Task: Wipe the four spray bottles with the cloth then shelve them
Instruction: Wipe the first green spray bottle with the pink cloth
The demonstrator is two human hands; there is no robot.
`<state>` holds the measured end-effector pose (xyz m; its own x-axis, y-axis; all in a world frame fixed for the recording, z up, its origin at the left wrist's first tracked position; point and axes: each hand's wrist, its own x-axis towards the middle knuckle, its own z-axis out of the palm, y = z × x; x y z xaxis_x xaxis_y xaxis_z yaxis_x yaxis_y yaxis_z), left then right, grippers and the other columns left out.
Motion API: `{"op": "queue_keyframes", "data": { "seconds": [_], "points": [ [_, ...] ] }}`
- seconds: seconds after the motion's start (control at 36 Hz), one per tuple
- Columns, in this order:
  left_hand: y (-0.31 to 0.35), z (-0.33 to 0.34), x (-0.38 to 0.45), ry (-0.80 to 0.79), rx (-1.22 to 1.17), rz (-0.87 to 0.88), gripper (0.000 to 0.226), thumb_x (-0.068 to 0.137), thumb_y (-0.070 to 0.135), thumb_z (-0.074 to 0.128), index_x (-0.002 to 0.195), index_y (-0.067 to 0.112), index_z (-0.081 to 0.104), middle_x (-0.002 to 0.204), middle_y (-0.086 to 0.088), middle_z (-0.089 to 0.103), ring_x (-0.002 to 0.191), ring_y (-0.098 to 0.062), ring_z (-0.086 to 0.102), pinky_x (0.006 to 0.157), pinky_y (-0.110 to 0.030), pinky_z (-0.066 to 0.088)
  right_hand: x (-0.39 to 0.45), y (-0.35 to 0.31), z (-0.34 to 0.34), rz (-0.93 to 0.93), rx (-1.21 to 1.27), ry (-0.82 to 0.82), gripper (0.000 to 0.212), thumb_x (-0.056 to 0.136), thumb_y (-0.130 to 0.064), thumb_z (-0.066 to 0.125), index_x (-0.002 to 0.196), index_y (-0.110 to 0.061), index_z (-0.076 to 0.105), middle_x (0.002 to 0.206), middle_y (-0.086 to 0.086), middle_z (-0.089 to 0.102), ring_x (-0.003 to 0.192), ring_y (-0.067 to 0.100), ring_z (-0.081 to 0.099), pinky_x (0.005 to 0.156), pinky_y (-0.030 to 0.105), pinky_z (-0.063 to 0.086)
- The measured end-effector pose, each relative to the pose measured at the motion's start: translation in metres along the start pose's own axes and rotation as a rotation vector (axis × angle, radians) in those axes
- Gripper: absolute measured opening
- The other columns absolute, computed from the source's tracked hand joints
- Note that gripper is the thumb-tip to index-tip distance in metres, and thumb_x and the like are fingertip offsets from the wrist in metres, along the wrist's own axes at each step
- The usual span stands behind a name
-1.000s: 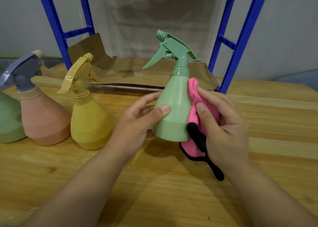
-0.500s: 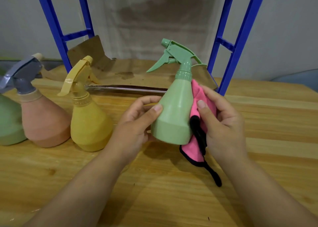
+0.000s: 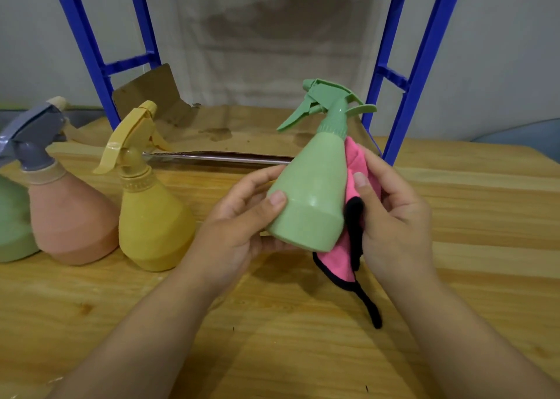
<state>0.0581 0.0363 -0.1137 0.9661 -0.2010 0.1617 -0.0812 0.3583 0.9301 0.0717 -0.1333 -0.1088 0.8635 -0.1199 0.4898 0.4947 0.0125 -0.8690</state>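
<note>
Tilting further right since earlier, the green spray bottle (image 3: pixel 312 192) is gripped by the left hand (image 3: pixel 242 226); the right hand (image 3: pixel 391 214) pinches the pink cloth (image 3: pixel 354 168) against it, wiping unfinished.

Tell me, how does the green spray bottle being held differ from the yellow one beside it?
The green spray bottle is lifted off the table and tilted, gripped by the left hand; the yellow spray bottle stands upright on the wooden table, untouched. A pink cloth, held by the right hand, presses against the green one; nothing touches the yellow one. Both share the same cone-shaped body and a trigger head in the bottle's colour.
</note>
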Motion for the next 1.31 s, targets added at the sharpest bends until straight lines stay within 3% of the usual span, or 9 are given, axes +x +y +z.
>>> {"op": "queue_keyframes", "data": {
  "seconds": [0.08, 0.22, 0.47, 0.58, 0.69, 0.81, 0.97, 1.14, 1.31],
  "points": [
    [0.0, -0.002, 0.0, 0.006, 0.025, 0.015, 0.036, 0.079, 0.027, 0.057, 0.113, 0.033, 0.066, 0.114, 0.004, 0.069, 0.096, -0.016, 0.068, 0.065, -0.03, 0.056, -0.003, 0.002, -0.001, -0.09, -0.141, -0.029, 0.039, 0.097, -0.01, 0.05, 0.135, -0.02, 0.053, 0.131, -0.011, 0.058, 0.126, 0.004, 0.05, 0.108, 0.033, 0.039],
    [-0.003, -0.002, 0.0, -0.043, 0.08, 0.057, 0.051, 0.065, 0.026, 0.074, 0.114, 0.036, 0.061, 0.11, 0.013, 0.071, 0.1, -0.011, 0.068, 0.072, -0.025, 0.056, -0.006, 0.005, 0.001, -0.35, -0.354, -0.045, 0.042, 0.095, -0.008, 0.05, 0.137, -0.007, 0.048, 0.12, -0.003, 0.056, 0.115, -0.002, 0.049, 0.097, 0.01, 0.034],
    [-0.003, -0.006, 0.002, 0.074, 0.066, 0.082, 0.049, 0.069, 0.024, 0.074, 0.116, 0.028, 0.061, 0.102, 0.008, 0.073, 0.092, -0.013, 0.069, 0.076, -0.038, 0.057, -0.009, 0.015, 0.009, -0.643, -0.401, -0.139, 0.032, 0.092, -0.004, 0.052, 0.123, 0.0, 0.054, 0.12, 0.009, 0.055, 0.113, 0.024, 0.055, 0.097, 0.032, 0.043],
    [-0.005, -0.008, -0.001, -0.022, 0.051, 0.051, 0.059, 0.061, 0.032, 0.081, 0.117, 0.029, 0.061, 0.106, 0.006, 0.072, 0.096, -0.015, 0.069, 0.074, -0.035, 0.059, 0.0, 0.008, 0.003, -0.425, -0.329, -0.054, 0.035, 0.095, -0.006, 0.051, 0.13, -0.01, 0.053, 0.12, -0.007, 0.056, 0.114, -0.003, 0.05, 0.098, 0.013, 0.037],
    [-0.003, 0.001, -0.002, -0.061, 0.024, 0.026, 0.058, 0.065, 0.033, 0.083, 0.119, 0.03, 0.061, 0.109, 0.006, 0.071, 0.099, -0.016, 0.069, 0.072, -0.029, 0.058, 0.001, 0.004, 0.0, -0.191, -0.163, 0.001, 0.037, 0.096, -0.011, 0.05, 0.132, -0.02, 0.055, 0.126, -0.015, 0.059, 0.122, -0.001, 0.051, 0.104, 0.022, 0.04],
    [-0.001, 0.003, 0.0, 0.069, 0.071, 0.055, 0.048, 0.075, 0.021, 0.073, 0.118, 0.03, 0.053, 0.118, 0.0, 0.056, 0.087, -0.011, 0.07, 0.062, -0.034, 0.059, -0.006, 0.006, 0.001, -0.226, -0.211, -0.053, 0.038, 0.095, -0.013, 0.051, 0.132, -0.02, 0.054, 0.124, -0.018, 0.057, 0.12, 0.0, 0.051, 0.099, 0.013, 0.039],
    [-0.003, -0.001, -0.003, 0.096, 0.208, 0.086, 0.052, 0.051, 0.036, 0.08, 0.099, 0.044, 0.061, 0.101, 0.016, 0.066, 0.092, -0.012, 0.069, 0.064, -0.027, 0.056, -0.007, 0.01, 0.005, -0.374, -0.368, -0.095, 0.041, 0.092, -0.012, 0.054, 0.133, -0.013, 0.052, 0.122, 0.0, 0.059, 0.116, -0.001, 0.05, 0.098, 0.013, 0.037],
    [-0.002, -0.002, -0.006, -0.001, 0.139, 0.107, 0.068, 0.045, 0.041, 0.089, 0.108, 0.034, 0.066, 0.112, 0.005, 0.067, 0.108, -0.02, 0.064, 0.077, -0.032, 0.056, -0.001, 0.006, 0.006, -0.096, -0.054, 0.007, 0.03, 0.097, -0.017, 0.049, 0.122, -0.03, 0.06, 0.121, -0.02, 0.064, 0.119, 0.004, 0.057, 0.102, 0.038, 0.047],
    [0.001, 0.004, -0.005, 0.027, 0.105, 0.114, 0.03, 0.081, 0.021, 0.066, 0.111, 0.026, 0.062, 0.099, 0.015, 0.073, 0.091, -0.002, 0.067, 0.069, -0.018, 0.053, -0.006, 0.003, 0.009, -0.086, -0.044, 0.037, 0.033, 0.098, -0.015, 0.048, 0.127, -0.024, 0.058, 0.129, -0.009, 0.061, 0.125, 0.006, 0.053, 0.108, 0.041, 0.041]
  ]
}}
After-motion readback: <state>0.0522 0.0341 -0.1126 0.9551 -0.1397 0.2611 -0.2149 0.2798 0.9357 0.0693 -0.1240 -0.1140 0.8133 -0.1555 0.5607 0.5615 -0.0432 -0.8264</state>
